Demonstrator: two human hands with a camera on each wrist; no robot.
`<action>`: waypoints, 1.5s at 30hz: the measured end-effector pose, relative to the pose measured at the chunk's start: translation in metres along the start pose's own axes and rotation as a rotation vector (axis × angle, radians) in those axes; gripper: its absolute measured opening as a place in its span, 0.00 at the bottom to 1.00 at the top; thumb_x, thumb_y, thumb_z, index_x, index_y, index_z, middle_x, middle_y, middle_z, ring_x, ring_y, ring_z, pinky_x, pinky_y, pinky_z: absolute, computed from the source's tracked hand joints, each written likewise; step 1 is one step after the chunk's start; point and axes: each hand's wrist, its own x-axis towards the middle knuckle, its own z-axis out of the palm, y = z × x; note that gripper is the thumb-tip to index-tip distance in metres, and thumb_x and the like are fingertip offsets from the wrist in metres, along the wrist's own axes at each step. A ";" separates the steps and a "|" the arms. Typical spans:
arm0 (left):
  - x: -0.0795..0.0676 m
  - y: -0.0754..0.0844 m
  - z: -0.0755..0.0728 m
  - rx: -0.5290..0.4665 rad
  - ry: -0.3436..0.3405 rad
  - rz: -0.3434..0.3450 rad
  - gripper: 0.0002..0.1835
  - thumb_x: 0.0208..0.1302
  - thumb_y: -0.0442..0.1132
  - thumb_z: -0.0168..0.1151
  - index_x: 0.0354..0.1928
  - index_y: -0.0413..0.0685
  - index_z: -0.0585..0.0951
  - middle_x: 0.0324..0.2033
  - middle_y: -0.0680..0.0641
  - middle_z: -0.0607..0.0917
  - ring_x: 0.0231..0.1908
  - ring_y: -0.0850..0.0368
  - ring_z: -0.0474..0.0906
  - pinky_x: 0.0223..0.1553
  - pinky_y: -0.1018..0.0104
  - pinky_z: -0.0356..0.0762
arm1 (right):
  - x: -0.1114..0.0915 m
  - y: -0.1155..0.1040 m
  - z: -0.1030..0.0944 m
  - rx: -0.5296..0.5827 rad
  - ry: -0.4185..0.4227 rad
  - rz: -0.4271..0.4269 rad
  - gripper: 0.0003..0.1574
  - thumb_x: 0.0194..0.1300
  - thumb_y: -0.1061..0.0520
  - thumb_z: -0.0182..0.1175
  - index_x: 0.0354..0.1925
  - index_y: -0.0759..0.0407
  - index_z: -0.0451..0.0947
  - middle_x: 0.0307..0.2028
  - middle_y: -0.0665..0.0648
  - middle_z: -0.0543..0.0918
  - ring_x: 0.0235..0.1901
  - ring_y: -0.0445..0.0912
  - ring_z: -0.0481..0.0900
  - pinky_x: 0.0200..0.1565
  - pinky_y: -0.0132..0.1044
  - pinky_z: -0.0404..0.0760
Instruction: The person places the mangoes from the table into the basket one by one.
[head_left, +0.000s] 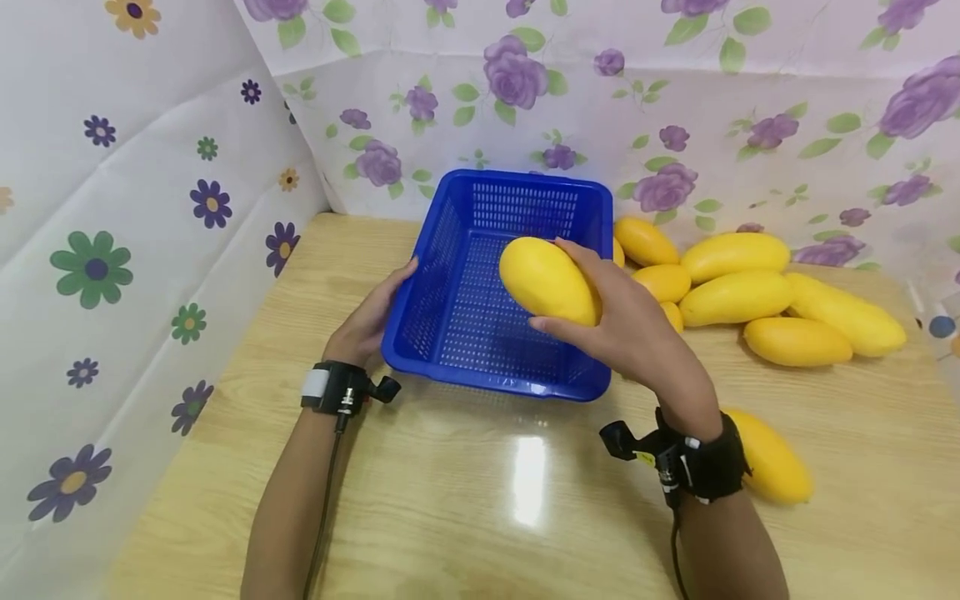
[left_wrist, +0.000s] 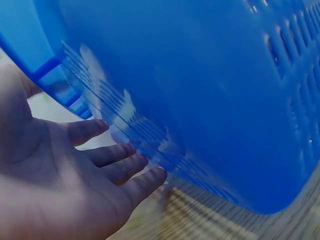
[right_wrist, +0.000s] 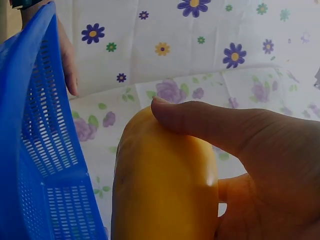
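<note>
A yellow mango is held over the blue plastic basket by my right hand. In the right wrist view, the thumb lies across the top end of the mango, with fingers partly hidden behind it. My left hand is at the basket's left side. Its fingers stretch out nearly straight along the outer wall of the basket, just below the rim. The basket's slotted floor shows bare around the mango.
Several yellow mangoes lie in a group right of the basket, partly hidden by it and my right hand. Another mango lies beside my right wrist. Flowered sheets hang behind and left of the wooden table.
</note>
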 end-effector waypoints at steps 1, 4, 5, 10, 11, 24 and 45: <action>0.001 0.000 0.001 0.016 -0.013 -0.004 0.39 0.73 0.62 0.45 0.78 0.55 0.50 0.66 0.37 0.63 0.59 0.44 0.67 0.54 0.50 0.69 | 0.001 0.000 0.000 -0.001 -0.004 -0.001 0.58 0.54 0.28 0.65 0.77 0.40 0.54 0.68 0.56 0.69 0.51 0.51 0.73 0.47 0.51 0.73; 0.004 0.000 0.005 0.049 -0.027 -0.014 0.38 0.73 0.63 0.43 0.79 0.59 0.49 0.70 0.34 0.56 0.63 0.40 0.63 0.57 0.47 0.67 | 0.002 0.001 0.001 0.005 -0.018 -0.004 0.58 0.54 0.28 0.65 0.76 0.39 0.54 0.67 0.55 0.70 0.50 0.51 0.72 0.47 0.49 0.73; 0.004 0.001 0.006 0.053 -0.024 -0.018 0.38 0.73 0.63 0.43 0.79 0.59 0.50 0.70 0.34 0.57 0.63 0.40 0.64 0.57 0.47 0.67 | 0.002 0.002 0.002 0.005 -0.022 -0.003 0.58 0.54 0.28 0.65 0.76 0.40 0.55 0.67 0.55 0.71 0.50 0.50 0.72 0.47 0.49 0.72; 0.003 0.004 0.009 0.059 -0.004 -0.021 0.39 0.73 0.63 0.44 0.78 0.54 0.51 0.64 0.36 0.66 0.56 0.43 0.72 0.52 0.50 0.73 | 0.005 0.003 0.003 -0.010 -0.022 -0.004 0.58 0.54 0.28 0.65 0.76 0.42 0.55 0.63 0.56 0.73 0.48 0.51 0.73 0.46 0.49 0.73; 0.003 0.006 0.009 0.060 0.003 -0.018 0.39 0.73 0.63 0.44 0.78 0.53 0.51 0.63 0.37 0.67 0.55 0.44 0.73 0.51 0.50 0.74 | 0.005 0.002 0.003 -0.015 -0.021 -0.008 0.58 0.54 0.28 0.64 0.76 0.42 0.55 0.63 0.56 0.73 0.48 0.51 0.73 0.46 0.49 0.73; 0.008 0.007 0.014 0.080 0.046 -0.016 0.39 0.73 0.63 0.43 0.77 0.50 0.53 0.60 0.38 0.70 0.53 0.45 0.73 0.50 0.52 0.74 | 0.007 0.000 0.009 -0.058 -0.064 -0.039 0.57 0.53 0.27 0.65 0.76 0.39 0.56 0.56 0.54 0.76 0.44 0.48 0.73 0.42 0.46 0.74; -0.003 0.002 0.008 0.079 0.078 -0.032 0.39 0.72 0.63 0.45 0.77 0.52 0.54 0.57 0.41 0.73 0.51 0.48 0.74 0.48 0.53 0.75 | 0.010 -0.006 0.042 -0.090 -0.189 -0.011 0.56 0.55 0.31 0.66 0.75 0.42 0.57 0.55 0.57 0.75 0.45 0.49 0.74 0.42 0.46 0.76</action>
